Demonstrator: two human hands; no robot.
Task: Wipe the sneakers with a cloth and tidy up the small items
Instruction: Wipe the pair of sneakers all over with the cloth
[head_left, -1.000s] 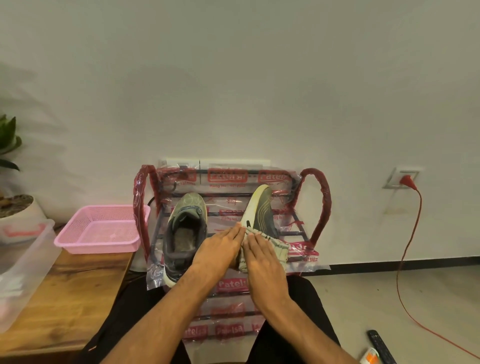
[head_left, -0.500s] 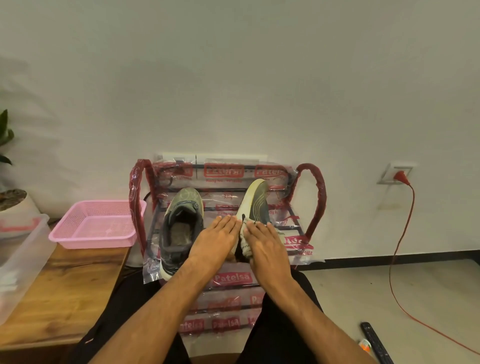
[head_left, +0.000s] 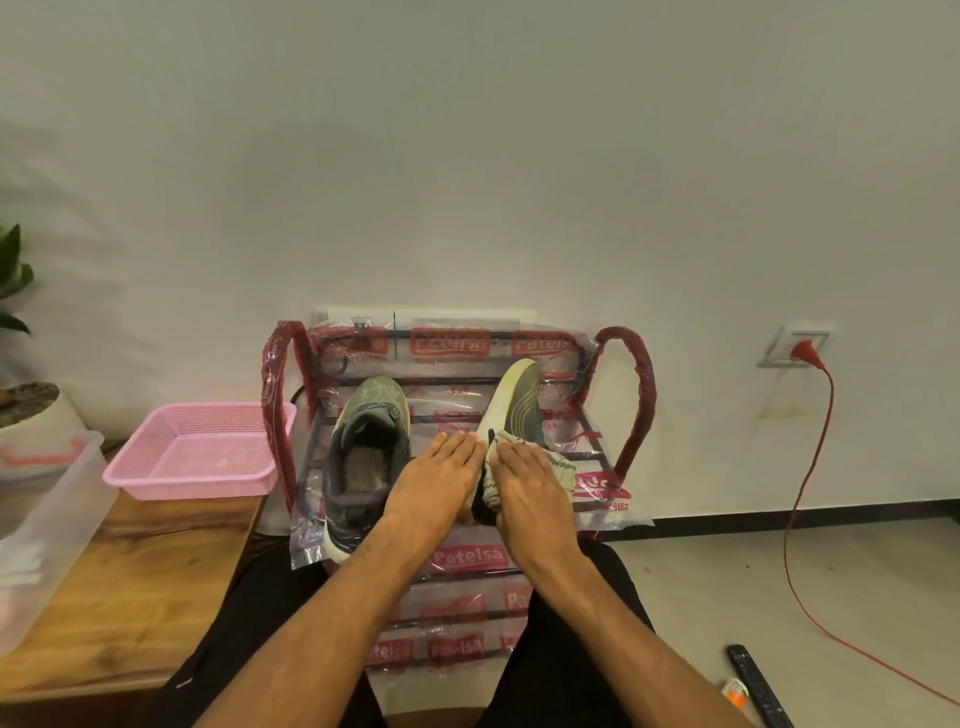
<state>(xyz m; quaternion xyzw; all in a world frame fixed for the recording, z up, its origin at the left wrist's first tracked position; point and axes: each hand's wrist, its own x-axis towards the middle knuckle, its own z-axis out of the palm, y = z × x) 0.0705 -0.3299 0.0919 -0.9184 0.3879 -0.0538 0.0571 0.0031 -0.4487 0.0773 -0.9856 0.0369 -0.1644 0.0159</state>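
Note:
Two grey-green sneakers sit on a plastic-wrapped metal shoe rack (head_left: 631, 395). The left sneaker (head_left: 363, 447) stands upright with its opening facing me. The right sneaker (head_left: 519, 405) is tipped on its side, pale sole edge to the left. My left hand (head_left: 431, 488) lies flat with straight fingers against that sneaker's left side. With flat fingers, my right hand (head_left: 524, 488) presses a pale checked cloth (head_left: 562, 465) onto the sneaker's upper. The cloth bunches out beside and below this hand.
A pink plastic basket (head_left: 192, 457) sits on a wooden table (head_left: 119, 582) to the left, beside a clear lidded box (head_left: 47, 499) and a potted plant (head_left: 21, 395). A black remote (head_left: 756, 683) and a red cable (head_left: 800, 499) lie on the floor at right.
Both hands have slid a little along the right sneaker toward its toe, the cloth moving under my right hand. The view has shifted slightly.

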